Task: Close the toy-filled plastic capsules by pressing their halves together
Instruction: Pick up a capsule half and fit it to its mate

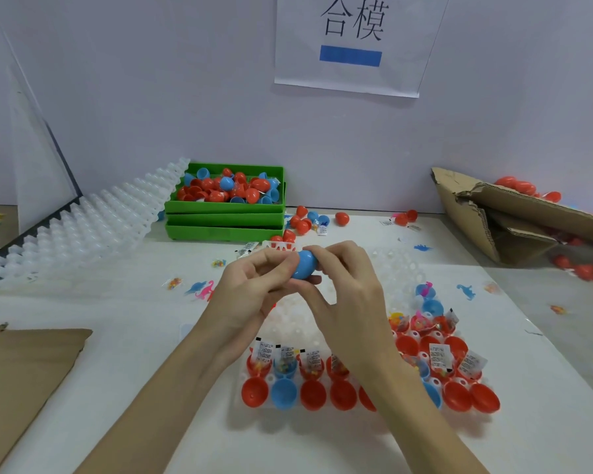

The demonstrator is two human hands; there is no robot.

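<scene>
Nearest the camera, below the hands, a clear moulded plastic tray (271, 378) on the white desk (117, 371) carries rows of open red and blue capsule halves (254, 391), empty cups in front and, behind them, halves stuffed with small toys and printed paper slips (264, 352). Above the tray, a person holds one blue egg-shaped plastic capsule (305, 265) between both hands at mid-desk. The left hand (250, 289) curls its fingers round the capsule's near end, thumb on top; the right hand (343, 285) pinches the other end with thumb and fingertips. Neither hand is relaxed, and both grip the same capsule. The seam is hidden behind the fingers, so whether the halves have fully met cannot be told. The step in hand appears to be the press itself. The next move likely calls for a firm, straight squeeze along the capsule's axis until it seats, then setting it aside and taking a filled half from the tray. Beyond the hands to the left, stacked green plastic bins (225, 220) hold red and blue capsules. Loose capsules (302, 220) lie just beside them, and torn brown cardboard (493, 220) sits far right.
</scene>
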